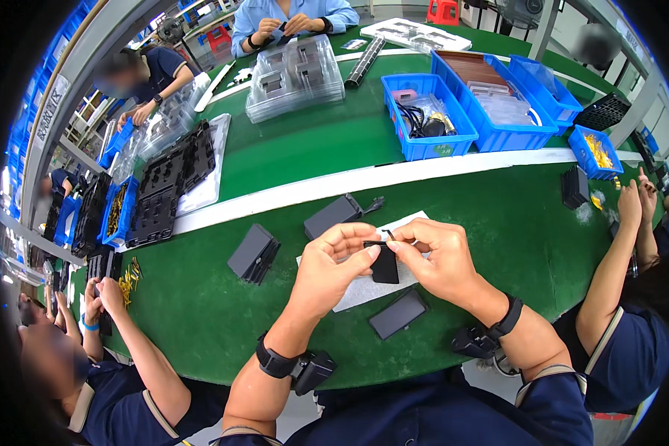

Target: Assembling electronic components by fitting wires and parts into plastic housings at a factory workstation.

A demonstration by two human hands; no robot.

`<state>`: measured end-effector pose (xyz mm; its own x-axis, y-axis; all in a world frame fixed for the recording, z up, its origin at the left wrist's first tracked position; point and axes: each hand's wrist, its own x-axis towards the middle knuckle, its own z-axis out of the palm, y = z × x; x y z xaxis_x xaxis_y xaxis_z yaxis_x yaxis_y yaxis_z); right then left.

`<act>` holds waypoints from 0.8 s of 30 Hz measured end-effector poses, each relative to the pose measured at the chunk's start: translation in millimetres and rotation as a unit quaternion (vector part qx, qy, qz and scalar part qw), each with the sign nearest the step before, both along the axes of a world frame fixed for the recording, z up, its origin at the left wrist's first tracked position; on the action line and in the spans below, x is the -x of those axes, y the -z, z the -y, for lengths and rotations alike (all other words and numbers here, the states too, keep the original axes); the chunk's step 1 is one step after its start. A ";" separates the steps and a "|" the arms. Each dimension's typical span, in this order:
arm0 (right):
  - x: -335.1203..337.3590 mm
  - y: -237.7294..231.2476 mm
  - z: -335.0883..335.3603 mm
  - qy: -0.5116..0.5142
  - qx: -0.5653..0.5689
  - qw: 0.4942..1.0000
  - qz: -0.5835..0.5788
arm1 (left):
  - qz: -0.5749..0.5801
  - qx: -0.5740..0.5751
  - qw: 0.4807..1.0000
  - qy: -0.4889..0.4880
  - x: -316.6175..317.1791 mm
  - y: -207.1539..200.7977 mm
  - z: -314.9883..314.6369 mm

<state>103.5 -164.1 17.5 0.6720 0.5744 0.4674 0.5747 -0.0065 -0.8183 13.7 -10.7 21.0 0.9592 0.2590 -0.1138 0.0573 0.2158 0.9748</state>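
Observation:
Over a white sheet [357, 295], both my hands meet at a flat black rectangular piece [384, 267]. My left hand [328, 269] pinches its top left edge between thumb and fingers. My right hand [444, 260] is closed at the top right corner, with a thin black strip [391, 235] sticking up at its fingertips. Whether the strip is joined to the piece cannot be made out. Just below the sheet lies a dark grey rectangular case [398, 314]. Two stacks of similar dark cases stand beyond my hands, one on the left [254, 254] and one farther back [334, 215].
Blue bins [431, 119] with cables and panels line the back right. Clear plastic trays [293, 78] are piled at the far middle; black trays [163, 182] lie left. A white strip [297, 189] crosses the green table. Co-workers' arms reach in at left [137, 334] and right [606, 275].

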 end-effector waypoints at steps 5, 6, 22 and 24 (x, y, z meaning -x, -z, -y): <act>-8.0 0.2 2.6 -0.035 0.029 0.998 -0.035 | -0.012 0.013 1.000 0.002 -3.1 9.7 -3.5; -10.0 0.8 2.4 -0.047 0.034 0.998 -0.028 | -0.025 0.030 0.999 -0.002 -3.4 10.3 -4.2; -30.4 0.5 7.5 -0.079 0.052 0.995 0.033 | -0.019 0.041 0.998 -0.042 -3.3 10.1 2.0; -28.3 0.4 8.1 -0.076 0.052 0.984 -0.153 | -0.014 0.026 0.999 -0.042 -2.0 8.4 6.2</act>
<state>131.9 -172.2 17.1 0.6741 0.7138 0.1900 0.3032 -0.0329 -0.9523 15.7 -16.9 12.5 0.9305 0.3319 -0.1549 0.0634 0.2705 0.9606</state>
